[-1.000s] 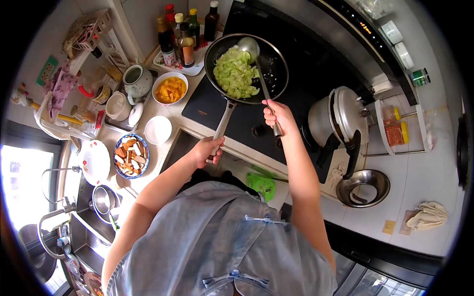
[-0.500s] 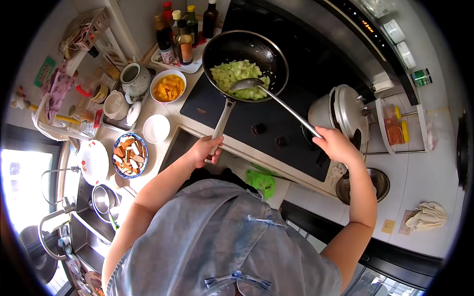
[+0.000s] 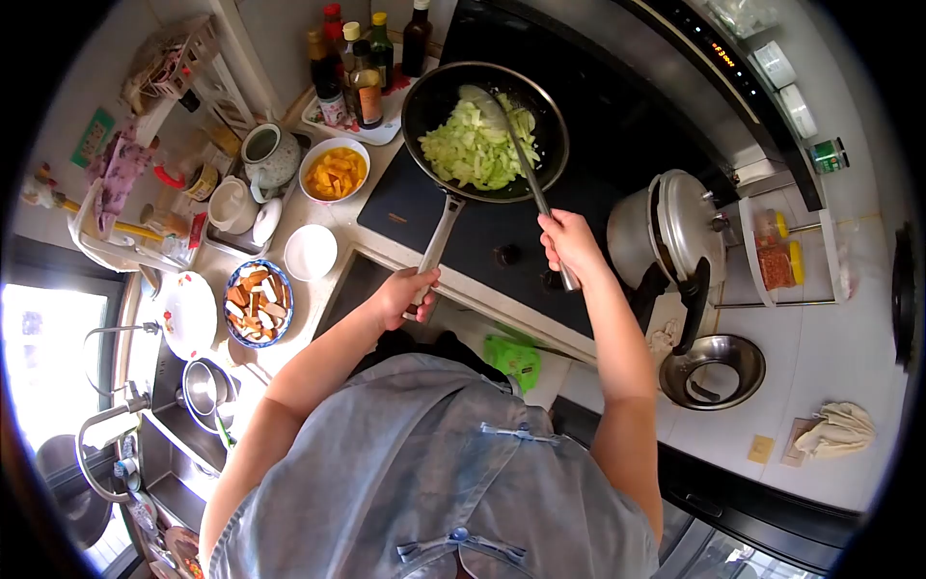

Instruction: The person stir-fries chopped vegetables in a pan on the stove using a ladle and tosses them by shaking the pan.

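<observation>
- On the far left part of the black cooktop [image 3: 487,236]: one dark frying pan [image 3: 550,125], its handle [image 3: 441,234] pointing toward the person.
- In the pan: chopped pale-green vegetable pieces [image 3: 473,154], heaped.
- One long-handled metal cooking spoon [image 3: 524,159], slanted; head among the pieces at their far side, shaft crossing the pan's near right rim.
- Left hand [image 3: 405,294]: closed around the end of the pan handle.
- Right hand [image 3: 571,241]: closed around the spoon's shaft, near its end.
- Left of the pan, on the pale desk [image 3: 333,227]: one white bowl [image 3: 333,197] holding orange pieces [image 3: 335,176]; just beside it, a smaller white bowl [image 3: 311,253].
- Nearer the sink: one blue-patterned dish [image 3: 229,289] of brown and white pieces [image 3: 258,304].
- Beyond the orange pieces: a tray [image 3: 391,125] bearing several upright bottles [image 3: 367,95], caps red, yellow and white among them.
- Beside that bowl: one speckled ceramic pot [image 3: 275,154].
- Right of the pan: one silver pressure cooker [image 3: 637,227], black-handled; nearer the person, a steel bowl [image 3: 738,372].
- Far left: a metal sink [image 3: 169,482] with faucet [image 3: 106,425].
- Above: a range hood display [image 3: 721,53], lit orange.
</observation>
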Tool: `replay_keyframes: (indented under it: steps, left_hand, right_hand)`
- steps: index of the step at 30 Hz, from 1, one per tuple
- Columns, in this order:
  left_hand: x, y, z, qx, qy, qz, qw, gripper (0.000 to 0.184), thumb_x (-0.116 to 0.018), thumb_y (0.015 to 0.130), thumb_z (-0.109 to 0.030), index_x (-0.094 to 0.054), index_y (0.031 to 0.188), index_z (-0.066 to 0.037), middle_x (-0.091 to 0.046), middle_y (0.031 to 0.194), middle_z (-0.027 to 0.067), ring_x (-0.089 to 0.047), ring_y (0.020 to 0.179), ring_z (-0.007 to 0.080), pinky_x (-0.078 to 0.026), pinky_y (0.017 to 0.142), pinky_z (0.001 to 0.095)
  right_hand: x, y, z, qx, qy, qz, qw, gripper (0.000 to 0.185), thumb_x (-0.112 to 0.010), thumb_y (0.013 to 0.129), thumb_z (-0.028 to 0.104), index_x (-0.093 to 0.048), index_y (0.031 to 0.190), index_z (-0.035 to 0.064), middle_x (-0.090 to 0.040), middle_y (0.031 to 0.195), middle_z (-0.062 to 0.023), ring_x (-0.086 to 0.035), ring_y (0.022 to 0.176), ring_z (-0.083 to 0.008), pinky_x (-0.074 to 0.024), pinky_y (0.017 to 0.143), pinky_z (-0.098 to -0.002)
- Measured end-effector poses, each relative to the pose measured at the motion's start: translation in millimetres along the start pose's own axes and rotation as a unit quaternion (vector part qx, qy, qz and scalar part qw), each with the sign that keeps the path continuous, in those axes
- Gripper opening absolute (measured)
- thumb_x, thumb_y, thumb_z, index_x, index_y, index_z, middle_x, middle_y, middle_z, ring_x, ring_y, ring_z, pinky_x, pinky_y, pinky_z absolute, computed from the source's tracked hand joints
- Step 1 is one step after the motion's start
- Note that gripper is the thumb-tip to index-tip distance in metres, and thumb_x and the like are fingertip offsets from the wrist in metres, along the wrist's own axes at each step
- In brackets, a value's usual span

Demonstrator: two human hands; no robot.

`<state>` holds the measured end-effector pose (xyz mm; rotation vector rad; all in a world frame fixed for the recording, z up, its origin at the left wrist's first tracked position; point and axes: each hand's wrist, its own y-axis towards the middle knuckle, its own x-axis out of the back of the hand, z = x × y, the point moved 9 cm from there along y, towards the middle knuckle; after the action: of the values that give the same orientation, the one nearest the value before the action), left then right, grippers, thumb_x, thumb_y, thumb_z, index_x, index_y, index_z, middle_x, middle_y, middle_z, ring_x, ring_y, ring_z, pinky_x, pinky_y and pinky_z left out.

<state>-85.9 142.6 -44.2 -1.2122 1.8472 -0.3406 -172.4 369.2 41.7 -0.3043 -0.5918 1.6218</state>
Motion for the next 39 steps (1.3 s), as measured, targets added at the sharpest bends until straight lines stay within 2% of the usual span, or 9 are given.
replay_keyframes:
  steps: [4, 7, 10, 19, 25, 27, 32, 36, 39]
  left_hand:
    - [-0.8, -0.7, -0.7, -0.003, 0.013, -0.003, 1.0, 0.025, -0.051, 0.09, -0.031, -0.047, 0.082, -0.007, -0.044, 0.059, 0.0025, -0.041, 0.041, 0.0144, -0.033, 0.039, 0.0264]
    - [-1.0, -0.6, -1.5, -0.01, 0.013, -0.001, 1.0, 0.026, -0.05, 0.091, -0.031, -0.047, 0.081, -0.007, -0.044, 0.058, 0.0024, -0.041, 0.041, 0.0144, -0.033, 0.039, 0.0265]
    - [-0.1, 0.1, -0.3, -0.01, 0.01, -0.001, 1.0, 0.026, -0.05, 0.091, -0.031, -0.047, 0.08, -0.007, -0.044, 0.058, 0.0025, -0.042, 0.04, 0.0143, -0.033, 0.038, 0.0262]
    - [1.6, 0.5, 1.7, -0.009, 0.013, -0.003, 1.0, 0.027, -0.051, 0.09, -0.032, -0.045, 0.083, -0.006, -0.044, 0.06, 0.0026, -0.041, 0.041, 0.0145, -0.033, 0.039, 0.026]
    - [4.0, 2.5, 2.2, -0.002, 0.012, -0.013, 1.0, 0.026, -0.052, 0.09, -0.032, -0.048, 0.084, -0.007, -0.045, 0.059, 0.0026, -0.041, 0.04, 0.0144, -0.034, 0.038, 0.0265]
    - [2.4, 1.5, 1.8, -0.001, 0.007, -0.009, 1.0, 0.026, -0.052, 0.09, -0.032, -0.048, 0.084, -0.007, -0.045, 0.06, 0.0025, -0.042, 0.04, 0.0144, -0.034, 0.038, 0.0266]
    - [3.6, 1.0, 1.7, 0.0, 0.018, -0.015, 1.0, 0.027, -0.053, 0.089, -0.032, -0.046, 0.086, -0.006, -0.045, 0.061, 0.0025, -0.042, 0.041, 0.0141, -0.033, 0.039, 0.0256]
    - [3.6, 2.0, 1.0, -0.01, 0.012, -0.001, 1.0, 0.028, -0.053, 0.089, -0.033, -0.047, 0.085, -0.006, -0.044, 0.061, 0.0025, -0.042, 0.042, 0.0139, -0.033, 0.039, 0.0256]
    - [2.4, 1.3, 1.0, -0.008, 0.01, 0.0, 1.0, 0.028, -0.054, 0.089, -0.033, -0.047, 0.084, -0.006, -0.045, 0.061, 0.0023, -0.042, 0.042, 0.0138, -0.033, 0.04, 0.0259]
  right_hand:
    - [6.1, -58.5, 22.2, 0.016, -0.153, 0.076, 0.985, 0.021, -0.046, 0.092, 0.016, -0.043, 0.074, 0.0056, -0.041, 0.055, 0.0008, -0.035, 0.034, -0.0063, -0.0266, 0.03, -0.0231]
    - [28.8, -98.7, 27.3, -0.033, -0.22, 0.109, 0.969, 0.016, -0.044, 0.093, 0.014, -0.047, 0.08, 0.0046, -0.04, 0.055, 0.0017, -0.034, 0.033, -0.0048, -0.0274, 0.03, -0.0211]
    - [57.9, -100.1, 17.7, -0.074, -0.232, 0.069, 0.968, 0.017, -0.046, 0.092, 0.016, -0.047, 0.079, 0.0052, -0.04, 0.055, 0.0018, -0.034, 0.034, -0.0048, -0.0275, 0.03, -0.0216]
    - [25.1, -4.0, -10.8, 0.056, -0.053, -0.096, 0.992, 0.019, -0.049, 0.091, 0.019, -0.045, 0.079, 0.0055, -0.04, 0.055, 0.001, -0.037, 0.036, -0.0083, -0.031, 0.032, -0.0259]
    - [1.2, -51.5, -7.4, 0.033, -0.08, 0.03, 0.996, 0.019, -0.046, 0.092, 0.016, -0.045, 0.077, 0.0045, -0.041, 0.054, 0.0005, -0.038, 0.034, -0.0082, -0.0302, 0.031, -0.0247]
    - [11.1, -81.2, -5.9, 0.022, -0.106, 0.053, 0.993, 0.016, -0.046, 0.092, 0.014, -0.046, 0.078, 0.0053, -0.042, 0.056, 0.0012, -0.036, 0.034, -0.0051, -0.0278, 0.03, -0.0214]
    - [32.9, -98.7, -28.1, -0.039, -0.102, 0.082, 0.991, 0.02, -0.046, 0.092, 0.017, -0.045, 0.077, 0.005, -0.043, 0.056, 0.0009, -0.038, 0.035, -0.0065, -0.029, 0.031, -0.0235]
    - [35.2, -76.0, -40.2, -0.018, 0.017, -0.009, 1.0, 0.018, -0.048, 0.092, 0.019, -0.046, 0.079, 0.0068, -0.042, 0.055, 0.0009, -0.037, 0.035, -0.007, -0.0282, 0.03, -0.0241]
    - [33.4, -57.4, -38.3, 0.042, 0.027, -0.113, 0.992, 0.016, -0.049, 0.092, 0.019, -0.046, 0.08, 0.0074, -0.041, 0.055, 0.001, -0.037, 0.035, -0.0071, -0.0291, 0.03, -0.0247]
